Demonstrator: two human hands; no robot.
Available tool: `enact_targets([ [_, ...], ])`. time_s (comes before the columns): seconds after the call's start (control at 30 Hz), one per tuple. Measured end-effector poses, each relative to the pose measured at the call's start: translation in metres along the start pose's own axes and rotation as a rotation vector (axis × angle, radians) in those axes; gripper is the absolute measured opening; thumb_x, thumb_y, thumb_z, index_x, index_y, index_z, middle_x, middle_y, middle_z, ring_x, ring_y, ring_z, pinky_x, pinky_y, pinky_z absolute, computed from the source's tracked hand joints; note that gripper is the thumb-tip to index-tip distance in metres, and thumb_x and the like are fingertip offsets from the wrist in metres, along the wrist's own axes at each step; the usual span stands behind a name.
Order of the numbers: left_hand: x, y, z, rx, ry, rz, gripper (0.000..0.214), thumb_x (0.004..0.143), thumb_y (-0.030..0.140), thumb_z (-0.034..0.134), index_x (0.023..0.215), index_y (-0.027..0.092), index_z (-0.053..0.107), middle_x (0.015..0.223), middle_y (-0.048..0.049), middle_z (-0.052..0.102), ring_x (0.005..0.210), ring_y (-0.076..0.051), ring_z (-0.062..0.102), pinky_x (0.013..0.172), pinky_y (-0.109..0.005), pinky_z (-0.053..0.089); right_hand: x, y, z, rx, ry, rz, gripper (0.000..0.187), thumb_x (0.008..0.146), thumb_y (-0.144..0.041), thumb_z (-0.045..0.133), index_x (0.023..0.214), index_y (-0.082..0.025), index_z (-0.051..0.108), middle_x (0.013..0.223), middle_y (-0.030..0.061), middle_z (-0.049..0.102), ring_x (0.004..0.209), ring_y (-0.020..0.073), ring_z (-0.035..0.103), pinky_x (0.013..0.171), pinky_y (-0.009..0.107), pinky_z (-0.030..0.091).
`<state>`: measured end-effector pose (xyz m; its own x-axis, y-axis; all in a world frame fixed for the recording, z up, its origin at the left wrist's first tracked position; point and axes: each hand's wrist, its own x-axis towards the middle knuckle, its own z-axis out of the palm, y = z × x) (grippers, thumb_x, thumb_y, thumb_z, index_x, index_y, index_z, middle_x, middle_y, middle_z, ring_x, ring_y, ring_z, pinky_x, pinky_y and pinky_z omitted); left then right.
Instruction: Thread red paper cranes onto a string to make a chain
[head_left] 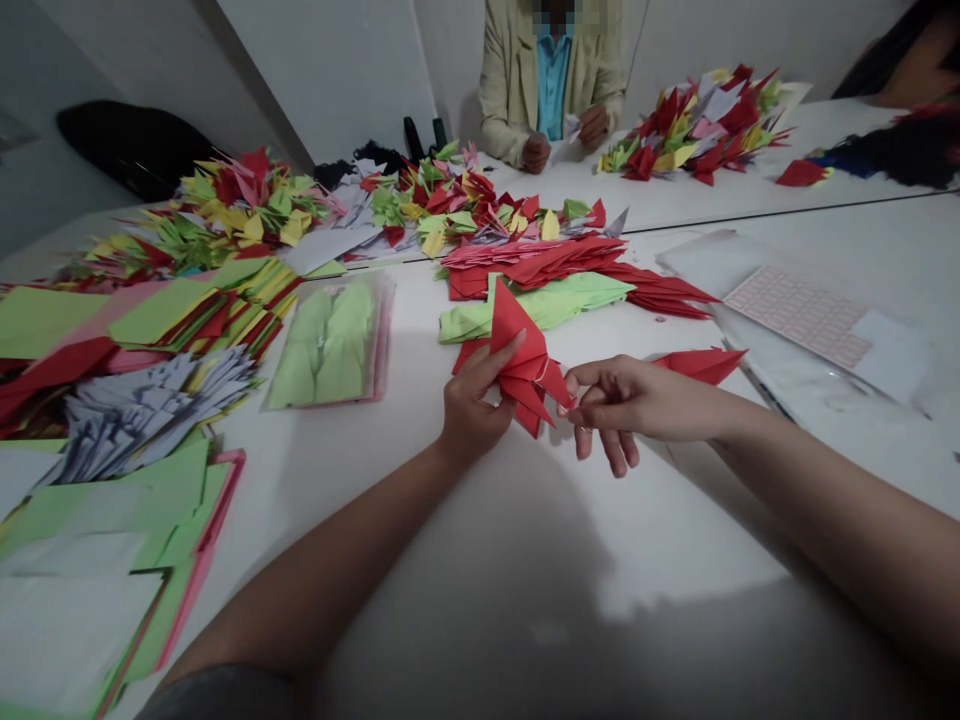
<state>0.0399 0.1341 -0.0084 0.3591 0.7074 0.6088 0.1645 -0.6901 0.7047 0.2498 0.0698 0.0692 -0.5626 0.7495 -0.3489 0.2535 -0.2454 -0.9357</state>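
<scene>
"Where is the folded red paper (523, 345) held?"
"Above the tabletop (465, 610), gripped by the closed fingers of the left hand (474, 405)."
"And by the right hand (619, 405)?"
"The paper's tip is pinched by thumb and forefinger; the other fingers are loosely spread."

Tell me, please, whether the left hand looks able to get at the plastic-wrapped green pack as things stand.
Probably yes: I see nothing between the left hand and the green pack, but that hand holds a folded red paper and would likely need to free itself first.
</scene>
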Motion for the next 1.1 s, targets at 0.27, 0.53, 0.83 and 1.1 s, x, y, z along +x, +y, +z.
enact_targets([
  [0.27,0.001,0.001,-0.001,0.08,0.014,0.1,0.056,0.078,0.01,0.062,0.132,0.025,0.057,0.113,-0.0065,0.066,0.101,-0.02,0.063,0.087,-0.03,0.053,0.001,0.0,-0.001,-0.033,0.012,0.045,0.01,0.082,-0.02,0.053,0.092,-0.018,0.053,0.079,0.0024,0.072,0.049,0.0108,0.065,0.043,0.018,0.048],
  [0.53,0.003,0.0,0.0,0.062,-0.002,0.292,0.041,0.081,0.009,0.06,0.118,0.026,0.067,0.113,-0.0054,0.069,0.098,-0.018,0.066,0.085,-0.031,0.056,0.007,0.005,-0.001,-0.061,0.232,-0.072,0.003,0.081,-0.019,0.055,0.084,-0.018,0.056,0.06,-0.0039,0.059,0.041,0.0064,0.05,0.041,0.018,0.04],
  [0.83,0.001,0.005,0.0,0.105,0.046,0.27,0.043,0.081,0.005,0.063,0.118,0.026,0.067,0.102,-0.0013,0.074,0.086,-0.013,0.07,0.077,-0.022,0.058,0.009,0.008,-0.002,-0.02,0.349,-0.165,0.023,0.083,-0.029,0.06,0.098,-0.013,0.067,0.047,-0.0067,0.047,0.039,0.0055,0.036,0.04,0.021,0.024],
  [1.1,0.001,0.007,0.0,0.073,0.038,0.297,0.041,0.082,0.008,0.065,0.117,0.028,0.067,0.103,-0.001,0.074,0.086,-0.014,0.071,0.077,-0.023,0.059,0.012,0.015,-0.006,0.142,0.297,-0.157,0.025,0.08,-0.029,0.059,0.097,-0.013,0.069,0.049,-0.0065,0.041,0.043,0.0055,0.027,0.042,0.024,0.015],
])
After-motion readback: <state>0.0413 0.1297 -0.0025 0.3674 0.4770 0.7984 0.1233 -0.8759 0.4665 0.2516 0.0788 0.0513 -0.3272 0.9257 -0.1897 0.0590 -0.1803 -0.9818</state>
